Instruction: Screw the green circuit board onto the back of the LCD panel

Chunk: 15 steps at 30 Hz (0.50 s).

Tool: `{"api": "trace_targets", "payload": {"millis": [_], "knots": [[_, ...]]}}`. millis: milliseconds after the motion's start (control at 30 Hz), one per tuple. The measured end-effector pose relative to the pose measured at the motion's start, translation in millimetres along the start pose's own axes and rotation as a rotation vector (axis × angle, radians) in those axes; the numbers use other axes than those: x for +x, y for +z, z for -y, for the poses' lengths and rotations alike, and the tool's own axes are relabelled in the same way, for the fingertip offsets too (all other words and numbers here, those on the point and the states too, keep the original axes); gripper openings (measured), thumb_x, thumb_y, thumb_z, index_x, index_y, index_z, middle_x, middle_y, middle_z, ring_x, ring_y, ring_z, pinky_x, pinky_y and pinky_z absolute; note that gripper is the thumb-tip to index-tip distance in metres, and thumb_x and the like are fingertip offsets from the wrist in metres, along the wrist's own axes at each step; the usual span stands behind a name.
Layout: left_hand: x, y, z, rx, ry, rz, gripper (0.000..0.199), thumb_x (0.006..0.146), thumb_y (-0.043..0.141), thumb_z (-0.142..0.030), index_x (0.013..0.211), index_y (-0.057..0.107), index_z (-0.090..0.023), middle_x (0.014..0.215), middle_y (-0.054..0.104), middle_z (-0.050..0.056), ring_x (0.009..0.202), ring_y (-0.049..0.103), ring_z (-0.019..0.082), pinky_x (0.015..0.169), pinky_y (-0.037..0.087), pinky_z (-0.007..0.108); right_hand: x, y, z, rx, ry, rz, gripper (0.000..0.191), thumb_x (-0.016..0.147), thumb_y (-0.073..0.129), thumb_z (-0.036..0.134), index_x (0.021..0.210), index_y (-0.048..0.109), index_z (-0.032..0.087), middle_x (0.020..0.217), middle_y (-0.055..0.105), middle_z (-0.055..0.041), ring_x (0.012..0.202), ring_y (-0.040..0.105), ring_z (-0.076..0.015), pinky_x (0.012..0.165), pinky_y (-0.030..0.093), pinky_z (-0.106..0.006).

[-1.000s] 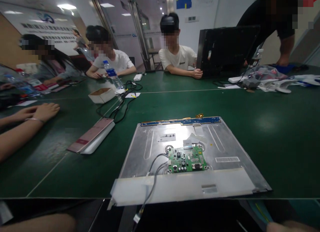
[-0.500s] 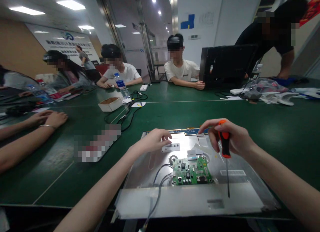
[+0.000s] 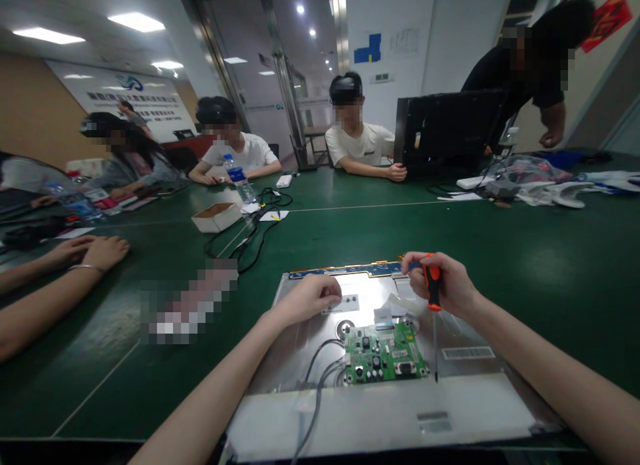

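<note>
A metal-backed display panel (image 3: 470, 331) lies in front of me, with a green circuit board (image 3: 385, 355) at its middle. My right hand (image 3: 453, 285) grips a screwdriver (image 3: 433, 293) with an orange and black handle. Its shaft points down beside the board's right edge; I cannot tell whether the tip touches the panel. My left hand (image 3: 315, 297) is over the panel's upper left, fingers curled in against the thumb at a small pale plate (image 3: 351, 303) with dark spots. What the fingertips hold, if anything, is hidden. Grey cables (image 3: 320, 391) run from the board's left side.
A blurred-out object (image 3: 195, 301) lies left of the panel, near a person's hands (image 3: 103, 251). Farther back are an open box (image 3: 217, 218), black cables (image 3: 255, 241) and a water bottle (image 3: 239, 178). A black monitor (image 3: 445, 135) stands across the table, beside plastic bags (image 3: 537, 171).
My left fingers have curled closer together at the small pale plate. My right hand has shifted left with the screwdriver, bringing its tip nearer the circuit board. The view has moved slightly.
</note>
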<state>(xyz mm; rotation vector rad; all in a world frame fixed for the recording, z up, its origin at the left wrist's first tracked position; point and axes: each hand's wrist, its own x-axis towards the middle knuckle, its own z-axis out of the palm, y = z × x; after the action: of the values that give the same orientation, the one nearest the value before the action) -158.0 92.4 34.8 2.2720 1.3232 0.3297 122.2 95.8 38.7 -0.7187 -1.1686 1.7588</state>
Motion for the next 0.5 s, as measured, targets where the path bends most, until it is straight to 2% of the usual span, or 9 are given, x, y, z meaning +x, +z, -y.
{"api": "trace_targets", "payload": {"millis": [100, 233, 367, 500], "knots": [[-14, -9.2, -11, 0.028, -0.006, -0.029, 0.012, 0.081, 0.054, -0.014, 0.077, 0.066, -0.015, 0.077, 0.067, 0.003, 0.069, 0.059, 0.016, 0.063, 0.041, 0.023, -2, 3, 1, 0.007, -0.014, -0.001, 0.025, 0.071, 0.05, 0.035, 0.072, 0.062, 0.013, 0.042, 0.038, 0.0046, 0.037, 0.025, -0.0079, 0.039, 0.016, -0.024], [-51, -13.5, -39, -0.004, 0.045, -0.045, 0.015, 0.083, 0.052, -0.012, 0.083, 0.066, -0.017, 0.08, 0.068, 0.002, 0.07, 0.06, 0.015, 0.064, 0.044, 0.023, -6, 10, 5, 0.007, -0.04, -0.012, 0.026, 0.073, 0.052, 0.038, 0.073, 0.062, 0.014, 0.043, 0.041, 0.0033, 0.039, 0.029, -0.0096, 0.04, 0.019, -0.024], [-83, 7.2, -62, -0.131, 0.075, -0.075, 0.017, 0.088, 0.051, -0.014, 0.094, 0.065, -0.02, 0.09, 0.068, 0.002, 0.081, 0.062, 0.016, 0.074, 0.046, 0.025, -10, 24, 11, 0.0, -0.054, -0.041, 0.025, 0.074, 0.056, 0.04, 0.071, 0.062, 0.016, 0.045, 0.042, 0.0037, 0.041, 0.03, -0.0093, 0.039, 0.019, -0.023], [-90, 36.9, -65, -0.154, 0.007, -0.146, 0.016, 0.087, 0.05, -0.011, 0.088, 0.064, -0.019, 0.085, 0.067, 0.002, 0.078, 0.061, 0.016, 0.071, 0.044, 0.025, -15, 45, 15, -0.022, -0.096, -0.081, 0.023, 0.071, 0.057, 0.039, 0.066, 0.06, 0.017, 0.045, 0.039, 0.0048, 0.041, 0.03, -0.0082, 0.038, 0.02, -0.022]]}}
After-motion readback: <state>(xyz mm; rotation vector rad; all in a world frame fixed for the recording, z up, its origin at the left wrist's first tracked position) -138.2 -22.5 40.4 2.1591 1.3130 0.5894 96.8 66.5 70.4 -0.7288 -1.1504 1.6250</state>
